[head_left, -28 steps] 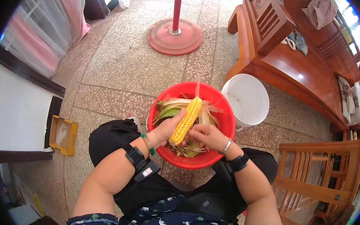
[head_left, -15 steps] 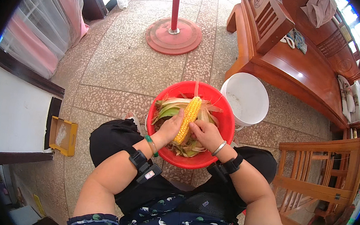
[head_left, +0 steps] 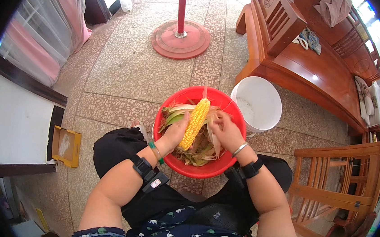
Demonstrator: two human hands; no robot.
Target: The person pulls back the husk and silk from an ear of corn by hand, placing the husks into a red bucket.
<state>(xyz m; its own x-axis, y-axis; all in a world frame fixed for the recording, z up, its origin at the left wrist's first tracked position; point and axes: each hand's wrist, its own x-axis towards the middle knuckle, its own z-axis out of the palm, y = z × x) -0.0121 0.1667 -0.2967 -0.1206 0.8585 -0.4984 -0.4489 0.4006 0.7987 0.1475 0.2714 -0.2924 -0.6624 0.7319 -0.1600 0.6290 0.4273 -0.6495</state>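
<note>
My left hand (head_left: pixel 177 130) is closed around a yellow ear of corn (head_left: pixel 194 124), held slanted over a red bucket (head_left: pixel 237 155). The kernels are bare, with a strip of dry husk (head_left: pixel 205 92) still at the far tip. To the right of the ear, apart from it, is my right hand (head_left: pixel 226 131). Its fingers are bent and smeared by motion, so whether they pinch any husk or silk does not show. Below both hands, green and pale corn husks (head_left: pixel 200 157) with brown silk lie in the bucket.
A white bucket (head_left: pixel 263 104) stands just beyond the red one on the right. Further off are a red round pole base (head_left: pixel 180 40) and a wooden bench (head_left: pixel 311 75). A wooden chair (head_left: pixel 328 194) is at right, a yellow box (head_left: pixel 66 147) at left. My knees flank the red bucket.
My right hand has come off the ear and moved right, over the husks. The ear stays in my left hand, nearly in place.
</note>
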